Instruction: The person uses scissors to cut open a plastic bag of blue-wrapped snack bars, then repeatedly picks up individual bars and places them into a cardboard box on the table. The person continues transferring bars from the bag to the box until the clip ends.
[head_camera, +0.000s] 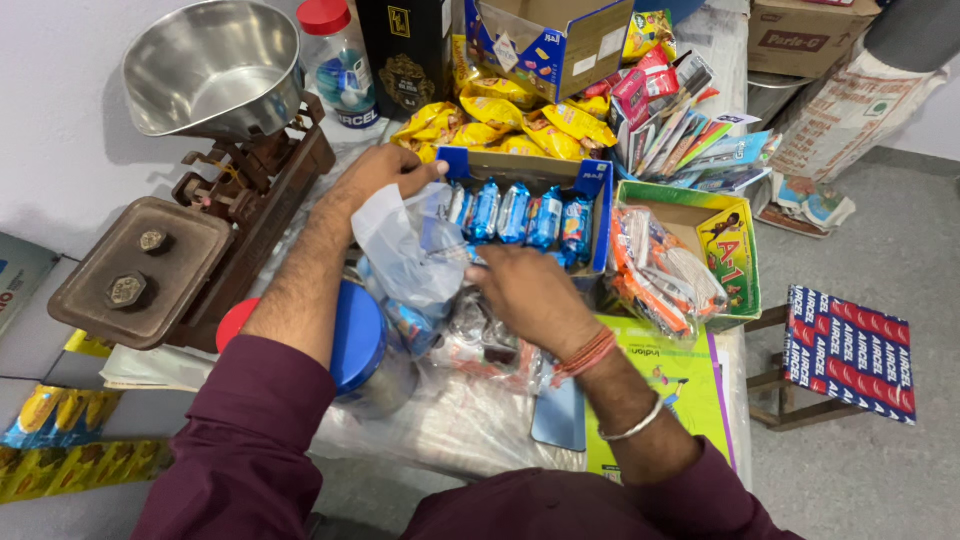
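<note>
Reaching over a plastic-covered counter, both hands meet at a clear plastic bag. Right hand, fingers curled shut, pinches the bag's near edge just before a blue carton of blue-wrapped biscuit packs. Left hand grips the bag's far rim, thumb and fingers closed on it. A blue-lidded jar stands under the left forearm. Farther left, a balance scale; beyond the carton, yellow snack packets.
</note>
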